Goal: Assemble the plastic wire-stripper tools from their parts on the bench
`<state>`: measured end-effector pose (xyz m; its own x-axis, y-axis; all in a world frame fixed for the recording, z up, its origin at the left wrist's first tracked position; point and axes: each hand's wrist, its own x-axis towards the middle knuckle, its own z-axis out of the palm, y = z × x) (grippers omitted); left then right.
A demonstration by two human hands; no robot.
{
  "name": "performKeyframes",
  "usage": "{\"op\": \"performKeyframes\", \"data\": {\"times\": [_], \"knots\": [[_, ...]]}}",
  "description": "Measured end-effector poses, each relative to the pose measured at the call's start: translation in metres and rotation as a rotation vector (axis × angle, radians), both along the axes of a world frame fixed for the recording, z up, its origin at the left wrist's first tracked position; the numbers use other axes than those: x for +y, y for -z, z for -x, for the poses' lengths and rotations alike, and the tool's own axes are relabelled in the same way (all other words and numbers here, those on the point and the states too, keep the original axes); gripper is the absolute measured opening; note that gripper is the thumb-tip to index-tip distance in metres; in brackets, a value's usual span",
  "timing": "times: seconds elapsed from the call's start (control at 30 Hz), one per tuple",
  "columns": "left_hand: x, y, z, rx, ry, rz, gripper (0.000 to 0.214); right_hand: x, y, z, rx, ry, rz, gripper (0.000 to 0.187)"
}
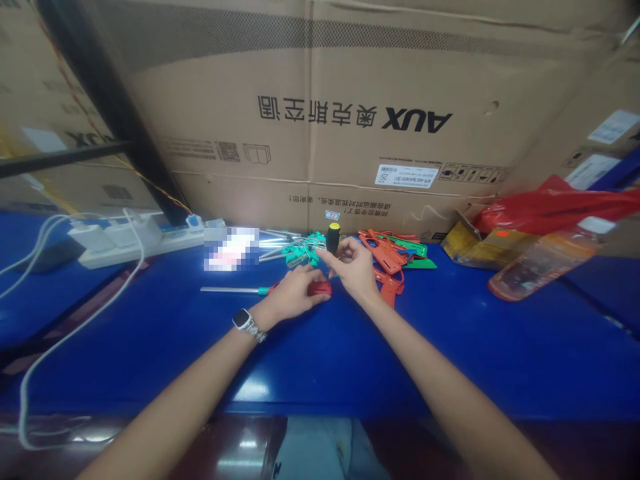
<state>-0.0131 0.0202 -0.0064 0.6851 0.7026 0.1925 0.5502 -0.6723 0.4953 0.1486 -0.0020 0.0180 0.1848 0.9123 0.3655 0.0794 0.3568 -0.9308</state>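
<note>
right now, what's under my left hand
A red screwdriver handle pokes out beneath the left hand, with its metal shaft running left along the blue table. The hand covers most of the handle, so its full shape is hidden.

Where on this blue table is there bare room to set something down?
Bare table lies right of the right hand, in front of the bottle, and left of the left hand, nearer than the red-handled screwdriver it grips. Crowded along the box: power strip, green tags, red tags.
</note>
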Motion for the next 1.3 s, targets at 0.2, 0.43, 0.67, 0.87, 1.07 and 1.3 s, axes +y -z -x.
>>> {"op": "performKeyframes", "data": {"times": [0.2,0.43,0.67,0.87,1.07,1.3], "knots": [[-0.001,-0.002,0.000,0.015,-0.006,-0.012,0.022,-0.010,-0.016,-0.023,-0.197,-0.326,0.119,0.041],[-0.004,-0.006,-0.001,0.023,-0.014,-0.005,0.020,-0.006,-0.006,-0.005,-0.080,-0.074,0.036,0.040],[-0.003,-0.004,-0.001,0.035,-0.017,-0.005,0.022,-0.001,-0.006,-0.008,-0.004,-0.131,0.065,0.045],[-0.003,-0.004,-0.001,0.018,-0.011,0.004,0.020,-0.006,-0.009,-0.021,-0.228,-0.303,0.110,0.046],[-0.002,-0.003,0.000,0.017,-0.004,-0.003,0.022,-0.003,0.005,-0.015,-0.112,-0.136,0.053,0.043],[-0.003,-0.005,0.000,0.038,-0.006,-0.021,0.023,-0.007,0.002,-0.024,-0.098,-0.252,0.114,0.042]]}}
